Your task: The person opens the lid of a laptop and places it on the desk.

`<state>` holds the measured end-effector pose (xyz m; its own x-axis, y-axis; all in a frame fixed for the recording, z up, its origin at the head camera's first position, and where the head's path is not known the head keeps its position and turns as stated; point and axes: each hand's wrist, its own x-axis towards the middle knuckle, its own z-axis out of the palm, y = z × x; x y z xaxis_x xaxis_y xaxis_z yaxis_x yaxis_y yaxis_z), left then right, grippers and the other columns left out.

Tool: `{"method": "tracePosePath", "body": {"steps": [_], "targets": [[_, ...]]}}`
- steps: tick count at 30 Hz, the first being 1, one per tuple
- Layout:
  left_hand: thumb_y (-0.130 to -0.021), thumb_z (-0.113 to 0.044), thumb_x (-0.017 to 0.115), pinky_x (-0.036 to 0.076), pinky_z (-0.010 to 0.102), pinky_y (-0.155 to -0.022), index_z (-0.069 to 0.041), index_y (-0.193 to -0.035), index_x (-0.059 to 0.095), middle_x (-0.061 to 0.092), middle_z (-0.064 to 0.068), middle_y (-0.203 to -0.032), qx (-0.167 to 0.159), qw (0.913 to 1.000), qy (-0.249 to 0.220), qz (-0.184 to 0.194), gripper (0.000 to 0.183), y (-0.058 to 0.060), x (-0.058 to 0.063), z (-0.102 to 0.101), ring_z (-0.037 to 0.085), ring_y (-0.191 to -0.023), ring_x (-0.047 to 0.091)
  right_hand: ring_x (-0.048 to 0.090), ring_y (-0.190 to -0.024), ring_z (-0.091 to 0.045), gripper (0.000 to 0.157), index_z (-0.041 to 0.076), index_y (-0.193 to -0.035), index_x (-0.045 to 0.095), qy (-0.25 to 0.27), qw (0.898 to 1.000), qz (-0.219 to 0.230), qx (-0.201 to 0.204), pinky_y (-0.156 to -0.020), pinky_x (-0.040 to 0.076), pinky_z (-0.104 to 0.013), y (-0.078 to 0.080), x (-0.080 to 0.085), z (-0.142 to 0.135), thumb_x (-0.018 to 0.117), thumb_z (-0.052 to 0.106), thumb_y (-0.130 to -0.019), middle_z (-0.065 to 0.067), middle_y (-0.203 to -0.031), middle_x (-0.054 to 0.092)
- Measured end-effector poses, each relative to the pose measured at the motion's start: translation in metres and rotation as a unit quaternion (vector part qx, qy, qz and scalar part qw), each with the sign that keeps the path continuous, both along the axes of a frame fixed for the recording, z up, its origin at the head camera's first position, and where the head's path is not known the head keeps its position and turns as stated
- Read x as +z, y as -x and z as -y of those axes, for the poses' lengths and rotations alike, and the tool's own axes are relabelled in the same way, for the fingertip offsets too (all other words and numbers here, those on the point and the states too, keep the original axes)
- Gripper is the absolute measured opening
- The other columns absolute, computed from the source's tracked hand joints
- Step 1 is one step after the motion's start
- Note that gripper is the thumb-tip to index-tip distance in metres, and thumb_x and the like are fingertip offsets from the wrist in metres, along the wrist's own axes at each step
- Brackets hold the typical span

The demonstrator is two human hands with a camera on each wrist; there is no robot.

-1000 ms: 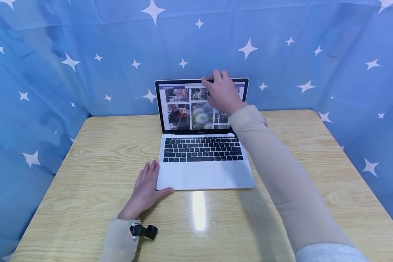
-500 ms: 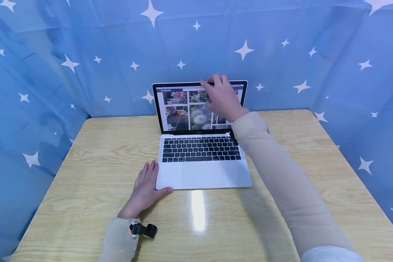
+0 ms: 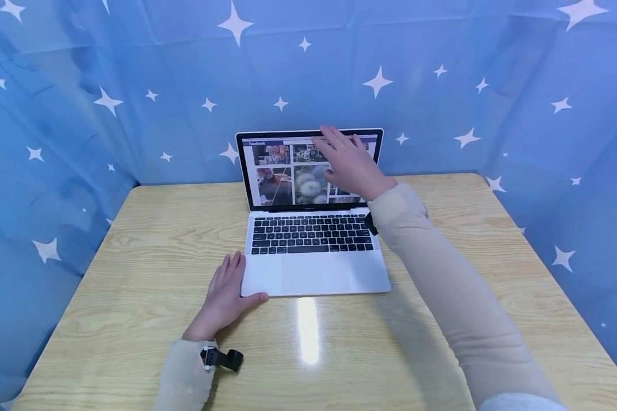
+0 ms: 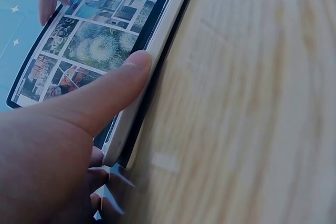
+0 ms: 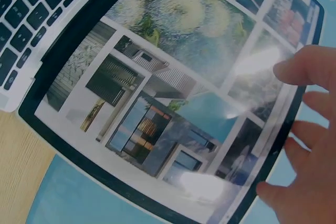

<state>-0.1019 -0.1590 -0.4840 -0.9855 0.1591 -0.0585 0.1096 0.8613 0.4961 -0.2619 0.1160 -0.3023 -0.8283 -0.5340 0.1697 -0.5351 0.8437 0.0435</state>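
Observation:
A silver laptop (image 3: 308,274) stands unfolded on the table, its lit screen (image 3: 272,185) showing a page of photos. My left hand (image 3: 221,297) rests at the laptop's front left corner. Its fingers lie along the left side and the thumb along the front edge; in the left wrist view the thumb (image 4: 113,90) touches that edge. My right hand (image 3: 351,162) is at the top edge of the screen, right of its middle, with fingers extended and spread. The right wrist view shows the fingers (image 5: 310,129) loosely about that edge; whether they touch it is unclear.
The light wooden table (image 3: 149,257) extends on both sides of the laptop, with a bright reflection before it. A blue curtain with white stars (image 3: 185,68) hangs close behind. A black wrist camera (image 3: 223,358) sits on the left sleeve.
My right hand's fingers were bent over the screen's top edge and now are straighter and spread. The left hand stays at the corner. The whole view has shifted slightly.

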Motion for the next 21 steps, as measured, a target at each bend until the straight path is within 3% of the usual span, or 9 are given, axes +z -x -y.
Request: {"method": "tracePosePath", "body": {"steps": [3,11,16,21], "targets": [[-0.068,-0.069,0.056,0.001,0.049,-0.106,-0.006,-0.143,0.013,0.006,0.013,-0.149,0.001,1.0000,0.001,0.004,0.106,0.001,0.000,0.003,0.031,-0.134,-0.006,-0.003,-0.135,-0.018,0.072,0.022,-0.144,0.011,-0.013,1.000,-0.006,-0.002,-0.106,0.003,-0.052,-0.001,-0.001,0.000,0.055,0.027,-0.088,0.001,-0.148,-0.006],[-0.068,-0.069,0.056,0.001,0.050,-0.106,-0.006,-0.143,0.012,0.007,0.014,-0.148,0.005,1.0000,-0.003,0.003,0.108,0.004,-0.001,0.008,0.031,-0.134,-0.005,0.005,-0.135,-0.021,0.065,0.018,-0.143,0.022,-0.011,0.998,-0.056,0.016,-0.105,0.010,-0.054,-0.005,-0.008,-0.009,0.055,0.022,-0.086,-0.006,-0.149,0.005],[-0.067,-0.073,0.052,0.001,0.051,-0.105,-0.007,-0.144,0.011,0.005,0.013,-0.149,0.001,0.9998,-0.003,0.017,0.109,-0.001,-0.008,0.003,0.030,-0.134,-0.006,0.008,-0.135,-0.024,0.059,0.016,-0.141,0.028,-0.002,0.997,-0.066,0.030,-0.103,0.013,-0.056,-0.017,-0.022,-0.029,0.053,0.018,-0.087,-0.009,-0.149,0.005],[-0.068,-0.071,0.054,0.000,0.052,-0.105,-0.006,-0.143,0.013,0.006,0.014,-0.148,0.001,0.9995,-0.024,0.019,0.107,-0.004,-0.011,0.000,0.031,-0.134,-0.006,0.015,-0.133,-0.026,0.058,0.017,-0.139,0.033,0.035,0.996,-0.073,0.039,-0.104,0.007,-0.055,-0.034,-0.037,-0.053,0.055,0.015,-0.086,-0.011,-0.148,0.010]]}}
